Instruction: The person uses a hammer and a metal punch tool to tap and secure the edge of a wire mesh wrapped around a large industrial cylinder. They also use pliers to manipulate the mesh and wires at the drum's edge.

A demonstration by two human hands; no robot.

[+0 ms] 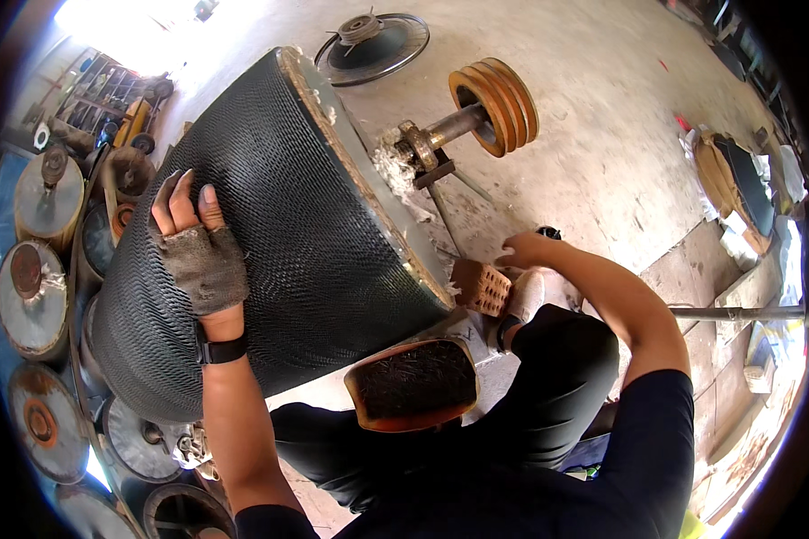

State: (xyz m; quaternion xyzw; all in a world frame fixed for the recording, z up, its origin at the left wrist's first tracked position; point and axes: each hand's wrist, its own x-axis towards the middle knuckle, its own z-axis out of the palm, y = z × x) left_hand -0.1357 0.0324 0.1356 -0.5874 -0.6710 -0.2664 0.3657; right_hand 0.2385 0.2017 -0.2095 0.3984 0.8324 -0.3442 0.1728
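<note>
A large dark drum [279,234] with a ridged, mesh-like surface lies on its side across the centre-left. My left hand [198,242], in a fingerless grey glove, rests on it with fingers stretched out. A metal shaft [454,126] with a bearing and a rusty grooved pulley [508,103] sticks out from its end, with white fibrous material around the bearing. My right hand [526,251] is bare, fingers apart and loosely bent, just above a perforated brick [481,287] and my shoe, beside a small dark object that is hard to make out. A container [413,386] of dark bits sits between my knees.
A spoked wheel [391,58] lies on the floor [611,108] behind the drum. Several metal drums with round end plates [45,409] crowd the left side, with a shelf rack behind. At the right are a dark disc on cardboard [728,189] and a horizontal metal bar [737,313].
</note>
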